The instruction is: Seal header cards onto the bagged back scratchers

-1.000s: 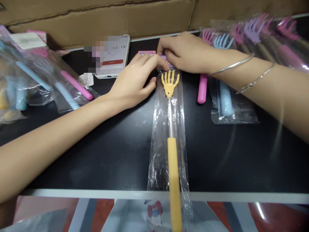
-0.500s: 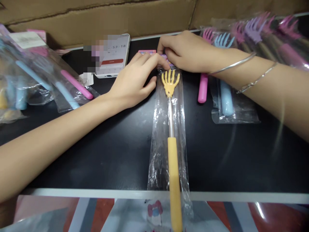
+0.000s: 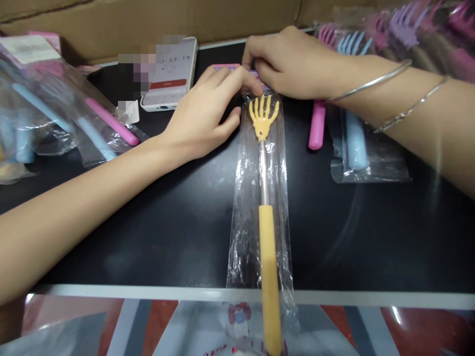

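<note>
A yellow back scratcher [image 3: 268,247] with a metal shaft lies inside a clear plastic bag [image 3: 241,212], claw end away from me. Its handle reaches past the table's near edge. At the bag's far end is a pink and purple printed card [image 3: 224,66], mostly covered by my hands. My left hand [image 3: 211,109] rests its fingertips on the card and bag top, thumb held apart. From the right, my right hand [image 3: 291,64] pinches at the same end with curled fingers; their tips are partly hidden. Two bracelets circle that wrist.
A phone [image 3: 168,74] showing a timer lies beyond my left hand. Bagged back scratchers [image 3: 111,121] are piled at left. More lie at right, including a blue one [image 3: 356,141] and a pink one [image 3: 316,126]. Cardboard [image 3: 230,20] stands behind the black table [image 3: 159,237].
The view has shifted slightly, so the tabletop things sit a little higher in it. Both hands keep their places at the bag's far end, with little visible finger motion.
</note>
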Motion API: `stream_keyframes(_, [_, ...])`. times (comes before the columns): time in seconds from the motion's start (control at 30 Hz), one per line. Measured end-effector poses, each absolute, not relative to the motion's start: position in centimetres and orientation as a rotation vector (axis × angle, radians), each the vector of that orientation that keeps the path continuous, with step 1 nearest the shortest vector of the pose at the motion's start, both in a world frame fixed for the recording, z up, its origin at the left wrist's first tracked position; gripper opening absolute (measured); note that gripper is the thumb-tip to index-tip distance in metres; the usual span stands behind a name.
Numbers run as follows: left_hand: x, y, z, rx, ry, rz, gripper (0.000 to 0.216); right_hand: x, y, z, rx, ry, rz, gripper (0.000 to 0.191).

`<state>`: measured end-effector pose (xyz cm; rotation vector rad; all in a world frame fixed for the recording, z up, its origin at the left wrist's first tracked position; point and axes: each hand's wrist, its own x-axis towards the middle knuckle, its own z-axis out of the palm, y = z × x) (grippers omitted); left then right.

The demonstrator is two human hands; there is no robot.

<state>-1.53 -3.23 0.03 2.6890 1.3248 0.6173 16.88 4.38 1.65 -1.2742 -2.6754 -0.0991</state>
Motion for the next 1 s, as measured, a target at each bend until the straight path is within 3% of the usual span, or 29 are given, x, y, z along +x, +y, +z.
stream_keyframes(0.23, [-1.57,-3.16,0.05,2.726,1.325,0.581,0.041,16.75,3.81,1.85,-1.22,-2.654,-0.001,0.048])
stream_keyframes(0.5, [-1.89,-2.71,-0.64,2.836,1.252,0.654,0.049,16.96,4.16,1.92,-1.161,-2.671,0.012,0.048])
stream_keyframes(1.0, [-2.01,-2.41,-0.77,2.825,1.236,0.692,0.046,16.83,3.96,1.74,-1.182,-2.662,0.009,0.047])
